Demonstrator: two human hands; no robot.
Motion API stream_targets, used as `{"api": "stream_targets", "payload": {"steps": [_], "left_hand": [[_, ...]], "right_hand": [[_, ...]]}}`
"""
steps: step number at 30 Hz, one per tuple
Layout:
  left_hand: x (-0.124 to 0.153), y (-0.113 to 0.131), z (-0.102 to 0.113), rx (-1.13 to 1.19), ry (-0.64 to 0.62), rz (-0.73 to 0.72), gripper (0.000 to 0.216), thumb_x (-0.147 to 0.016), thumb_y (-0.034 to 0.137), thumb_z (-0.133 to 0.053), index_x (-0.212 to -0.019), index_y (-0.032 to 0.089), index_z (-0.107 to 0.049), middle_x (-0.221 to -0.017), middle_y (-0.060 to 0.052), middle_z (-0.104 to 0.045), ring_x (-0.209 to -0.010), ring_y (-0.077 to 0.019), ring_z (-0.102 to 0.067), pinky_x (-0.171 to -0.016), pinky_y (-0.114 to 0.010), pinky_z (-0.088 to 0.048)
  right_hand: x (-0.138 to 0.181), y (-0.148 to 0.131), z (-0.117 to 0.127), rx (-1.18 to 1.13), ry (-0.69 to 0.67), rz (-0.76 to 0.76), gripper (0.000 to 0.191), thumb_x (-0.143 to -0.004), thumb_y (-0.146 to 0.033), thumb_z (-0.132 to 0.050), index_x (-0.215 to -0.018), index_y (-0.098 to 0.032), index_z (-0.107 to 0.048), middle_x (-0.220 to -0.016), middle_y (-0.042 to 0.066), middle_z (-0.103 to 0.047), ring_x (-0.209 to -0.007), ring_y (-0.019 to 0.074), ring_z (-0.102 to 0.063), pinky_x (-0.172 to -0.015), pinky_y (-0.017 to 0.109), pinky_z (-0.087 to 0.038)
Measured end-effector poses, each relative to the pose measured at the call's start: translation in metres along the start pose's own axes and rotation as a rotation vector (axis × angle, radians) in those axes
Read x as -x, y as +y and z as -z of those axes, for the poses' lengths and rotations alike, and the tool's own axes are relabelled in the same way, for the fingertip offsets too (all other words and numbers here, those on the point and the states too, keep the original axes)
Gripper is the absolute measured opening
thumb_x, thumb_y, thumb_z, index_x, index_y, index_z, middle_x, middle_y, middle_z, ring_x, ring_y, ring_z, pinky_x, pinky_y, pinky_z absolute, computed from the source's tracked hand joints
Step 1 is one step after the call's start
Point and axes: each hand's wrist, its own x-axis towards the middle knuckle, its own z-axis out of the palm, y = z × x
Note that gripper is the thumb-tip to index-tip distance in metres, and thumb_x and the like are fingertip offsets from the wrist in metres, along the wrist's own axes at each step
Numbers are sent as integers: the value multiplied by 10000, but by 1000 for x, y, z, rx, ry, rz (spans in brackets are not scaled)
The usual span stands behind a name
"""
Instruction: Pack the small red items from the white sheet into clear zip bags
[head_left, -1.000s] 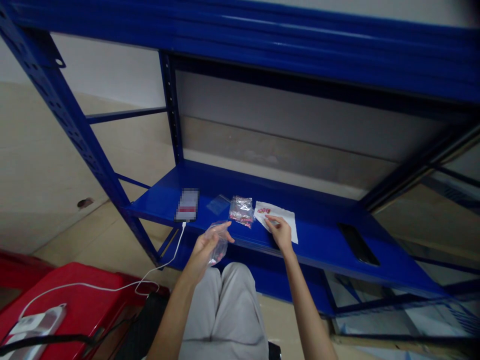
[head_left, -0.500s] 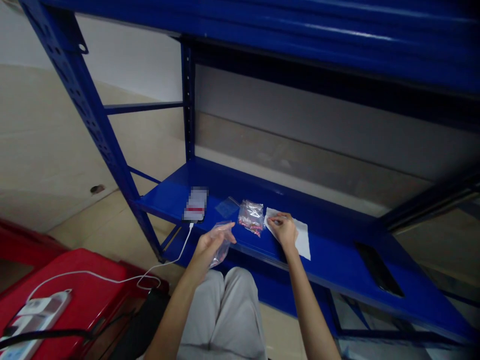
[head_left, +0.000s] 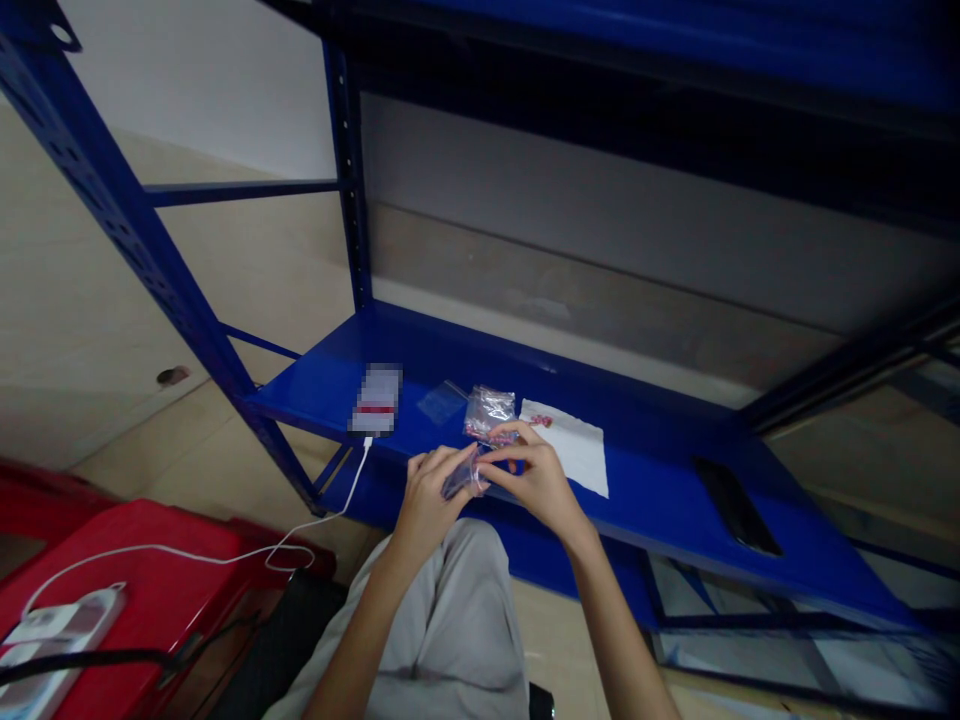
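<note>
My left hand (head_left: 435,492) is closed on a small clear plastic bag (head_left: 463,474), held in front of the shelf edge above my lap. My right hand (head_left: 534,474) is at the bag's upper right side, thumb and forefinger pinched together; what lies between them is too small to make out. Just behind my hands lies a stack of clear bags (head_left: 490,408) with pink-red beads in them. To its right a white paper sheet (head_left: 577,450) carries a few small pink-red beads (head_left: 541,421). A flat clear bag (head_left: 442,402) lies left of the stack.
A phone (head_left: 375,400) with a white cable (head_left: 352,500) lies on the left of the blue shelf (head_left: 645,500). A dark phone-like slab (head_left: 737,505) lies at the right. On a red stool (head_left: 150,540) sits a white power strip (head_left: 67,630). A blue upright (head_left: 150,240) stands left.
My right hand has moved left from the paper to the bag in my left hand, uncovering the beads on the paper. The bag has shifted slightly right, and the camera view has shifted.
</note>
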Motion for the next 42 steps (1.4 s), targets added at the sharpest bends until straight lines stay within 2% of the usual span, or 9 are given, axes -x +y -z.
{"api": "stream_targets", "payload": {"steps": [4,7,11,14,17,19,23,31,42], "left_hand": [[1,3,3,144,5,68,370,-724,349,-622,-1080,247,-608,-889,-33,-641,-875,-182,-570,-831,-315,-374],[1,2,7,355,46,189,345,-747,371,-582,-1054,219,-625,-866,-34,-641,-812,-161,-577,-736,-263,-421],[2,1,11,617,-6,384,459,-770,472,-512,-1131,194,-572,-850,-49,-645,-466,-66,-472,-392,-179,-315],[2,0,13,671,-35,429,508,-767,504,-500,-1169,196,-539,-855,-55,-642,-393,-33,-396,-331,-162,-236],[0,-1,13,597,-10,367,444,-764,452,-535,-1116,187,-586,-870,-63,-645,-494,-64,-495,-410,-171,-345],[-2,-1,11,485,8,271,368,-762,389,-561,-1069,195,-619,-868,-51,-645,-676,-117,-575,-586,-210,-437],[-5,0,-3,292,-22,139,325,-734,311,-609,-1044,216,-633,-834,-24,-648,-842,-165,-585,-819,-287,-408],[-4,1,-21,222,-119,142,313,-764,317,-577,-1055,212,-624,-846,-23,-651,-849,-165,-591,-827,-289,-392],[-8,-2,-21,123,-46,67,363,-730,288,-630,-1085,218,-600,-896,-23,-651,-877,-162,-588,-828,-288,-396]], "right_hand": [[-8,38,13,-7,175,-44,247,-771,-418,-567,-762,-218,-712,-961,66,-606,-758,168,-562,-576,265,-453],[-15,83,24,207,360,-158,283,-732,-427,-598,-806,-178,-712,-944,103,-606,-701,173,-564,-595,291,-456],[-20,124,22,454,302,-211,242,-724,-379,-601,-814,-185,-713,-989,107,-591,-786,202,-576,-684,319,-453],[-23,133,16,529,264,-219,213,-733,-346,-586,-793,-187,-713,-1011,109,-582,-875,230,-566,-684,314,-441],[-24,131,14,527,280,-236,220,-754,-350,-557,-769,-194,-711,-1032,99,-577,-837,219,-571,-628,299,-431],[-25,127,15,501,325,-231,236,-763,-367,-547,-763,-194,-708,-1039,95,-574,-783,200,-574,-605,292,-424],[-27,122,20,460,346,-207,239,-759,-394,-561,-762,-205,-706,-977,78,-597,-753,187,-568,-593,281,-407],[-14,144,29,390,346,-237,254,-795,-373,-519,-836,-203,-703,-922,77,-631,-768,192,-569,-637,286,-426],[-10,154,29,417,237,-192,149,-705,-368,-640,-722,-243,-719,-965,63,-595,-861,209,-572,-685,304,-452]]}}
